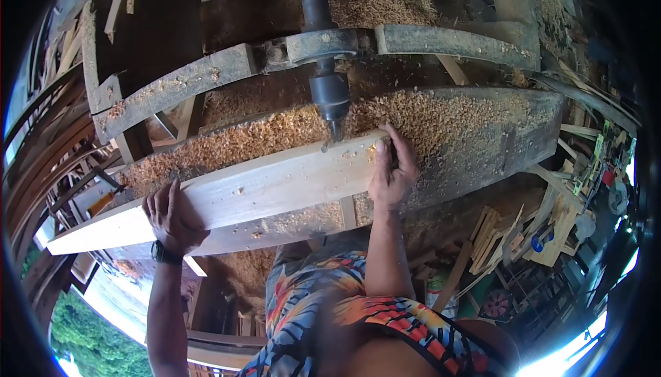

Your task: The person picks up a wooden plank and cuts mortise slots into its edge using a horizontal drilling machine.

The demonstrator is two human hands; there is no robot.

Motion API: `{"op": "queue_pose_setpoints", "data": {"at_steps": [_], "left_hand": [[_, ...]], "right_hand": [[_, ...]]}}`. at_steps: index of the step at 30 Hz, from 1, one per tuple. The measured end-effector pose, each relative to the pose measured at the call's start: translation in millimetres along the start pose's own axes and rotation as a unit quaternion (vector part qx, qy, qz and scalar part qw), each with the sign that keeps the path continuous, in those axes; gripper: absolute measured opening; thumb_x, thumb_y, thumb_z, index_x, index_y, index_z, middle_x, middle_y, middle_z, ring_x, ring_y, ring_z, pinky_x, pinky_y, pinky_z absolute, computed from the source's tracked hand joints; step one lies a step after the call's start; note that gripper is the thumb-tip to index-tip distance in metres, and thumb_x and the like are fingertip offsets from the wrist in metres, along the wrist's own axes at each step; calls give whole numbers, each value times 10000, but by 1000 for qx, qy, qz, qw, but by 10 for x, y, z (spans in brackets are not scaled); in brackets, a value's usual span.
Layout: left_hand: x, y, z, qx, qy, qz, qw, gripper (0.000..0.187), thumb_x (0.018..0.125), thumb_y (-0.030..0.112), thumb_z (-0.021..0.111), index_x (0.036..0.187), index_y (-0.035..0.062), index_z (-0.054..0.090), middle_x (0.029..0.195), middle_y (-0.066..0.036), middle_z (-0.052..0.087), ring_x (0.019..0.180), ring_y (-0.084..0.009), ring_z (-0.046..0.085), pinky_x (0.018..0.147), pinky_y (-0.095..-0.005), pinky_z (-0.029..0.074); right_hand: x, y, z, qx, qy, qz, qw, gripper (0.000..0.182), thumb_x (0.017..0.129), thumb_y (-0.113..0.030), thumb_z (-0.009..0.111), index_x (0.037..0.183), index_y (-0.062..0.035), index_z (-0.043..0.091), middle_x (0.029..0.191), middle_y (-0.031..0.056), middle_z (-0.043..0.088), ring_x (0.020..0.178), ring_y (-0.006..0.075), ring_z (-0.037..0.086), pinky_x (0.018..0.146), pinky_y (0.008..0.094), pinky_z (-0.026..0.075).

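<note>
A long pale board (pixel 275 184) lies aslant on the shaving-covered bench (pixel 482 136), its narrow end toward the lower left. My left hand (pixel 172 218) wraps over the board's near edge, left of the middle, fingers on its top. At the board's right end my right hand (pixel 394 170) grips it, thumb on top and fingers around the far corner. A dark drill chuck (pixel 329 95) hangs above the far edge, just left of my right hand. Its bit (pixel 334 130) reaches down to the board's edge, beside a small notch; whether it touches is unclear.
Wood shavings (pixel 241 136) are heaped behind the board. A worn wooden beam (pixel 454 43) crosses behind the chuck. A tool with an orange handle (pixel 101 203) lies at the left. Stacked wood offcuts (pixel 492 239) stand at the lower right.
</note>
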State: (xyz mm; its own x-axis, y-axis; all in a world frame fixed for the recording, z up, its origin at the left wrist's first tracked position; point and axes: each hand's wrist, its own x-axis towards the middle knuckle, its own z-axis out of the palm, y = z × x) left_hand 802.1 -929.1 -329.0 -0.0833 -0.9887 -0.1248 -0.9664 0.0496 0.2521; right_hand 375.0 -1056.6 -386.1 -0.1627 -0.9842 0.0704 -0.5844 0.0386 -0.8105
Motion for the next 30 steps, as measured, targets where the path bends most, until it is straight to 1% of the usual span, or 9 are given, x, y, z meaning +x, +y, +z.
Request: {"op": "queue_pose_setpoints", "data": {"at_steps": [5, 6, 9, 16, 19, 20, 23, 24, 30], "left_hand": [[-31, 4, 40, 11, 4, 1, 1000, 1157, 454, 279, 922, 1522, 55, 537, 1340, -207, 623, 1193, -427, 584, 1078, -582, 411], [-42, -4, 78, 12, 25, 13, 1000, 1176, 449, 270, 922, 1535, 61, 523, 1342, -208, 615, 1191, -428, 576, 1085, -584, 407], [-50, 45, 100, 8, 32, 12, 999, 1171, 455, 268, 921, 1537, 65, 521, 1342, -213, 613, 1188, -432, 573, 1092, -588, 407], [-465, 197, 109, 20, -18, 34, 999, 1096, 512, 301, 921, 1513, 63, 543, 1343, -206, 621, 1204, -427, 583, 1079, -612, 414], [-507, 210, 154, 10, 1, 42, 999, 1179, 407, 256, 914, 1517, 62, 563, 1330, -216, 623, 1184, -448, 574, 1097, -601, 410], [-477, 228, 116, 10, -5, 53, 999, 1047, 541, 294, 902, 1501, 55, 556, 1339, -202, 621, 1182, -418, 594, 1072, -609, 419], [-439, 236, 105, 11, 1, 46, 999, 1037, 538, 286, 893, 1494, 56, 563, 1338, -200, 621, 1182, -419, 592, 1068, -605, 422], [-452, 207, 144, 3, 9, 41, 999, 1134, 424, 254, 906, 1487, 37, 579, 1335, -236, 619, 1178, -466, 577, 1079, -616, 425], [-414, 210, 123, 8, 9, 51, 999, 1108, 455, 284, 901, 1482, 20, 579, 1329, -247, 620, 1170, -465, 582, 1068, -615, 425]], "right_hand": [[9, 42, 23, 34, 3, -6, 999, 305, 1069, -203, 682, 1330, -57, 741, 1165, 97, 754, 1058, 226, 680, 960, 374, 529], [0, 38, 1, 39, -7, 16, 999, 306, 1036, -210, 719, 1317, -92, 755, 1217, 105, 758, 1154, 286, 684, 1021, 403, 543], [-34, 63, -40, -38, -12, 6, 999, 299, 1032, -201, 725, 1307, -90, 756, 1163, 93, 756, 1118, 277, 675, 995, 405, 548], [-836, 132, -364, 23, 31, 39, 998, 272, 1054, -152, 693, 1301, -52, 750, 1156, 109, 699, 1085, 239, 671, 941, 367, 547], [-923, 157, -419, 43, 32, 54, 997, 275, 1079, -167, 669, 1303, -23, 738, 1207, 111, 692, 1124, 234, 674, 980, 367, 542], [-931, 161, -415, 47, 33, 57, 997, 276, 1082, -171, 666, 1303, -23, 737, 1222, 113, 693, 1130, 233, 674, 981, 368, 542], [-861, 178, -365, 65, 34, 51, 996, 271, 1052, -121, 690, 1303, -34, 742, 1210, 115, 682, 1092, 223, 668, 937, 359, 548], [-833, 179, -355, 70, 35, 49, 996, 276, 1036, -94, 704, 1303, -40, 745, 1197, 115, 675, 1070, 219, 666, 915, 354, 551], [-814, 167, -377, 64, 21, 79, 995, 288, 1034, -114, 715, 1314, -52, 746, 1189, 106, 676, 1067, 214, 670, 921, 350, 550]]}}
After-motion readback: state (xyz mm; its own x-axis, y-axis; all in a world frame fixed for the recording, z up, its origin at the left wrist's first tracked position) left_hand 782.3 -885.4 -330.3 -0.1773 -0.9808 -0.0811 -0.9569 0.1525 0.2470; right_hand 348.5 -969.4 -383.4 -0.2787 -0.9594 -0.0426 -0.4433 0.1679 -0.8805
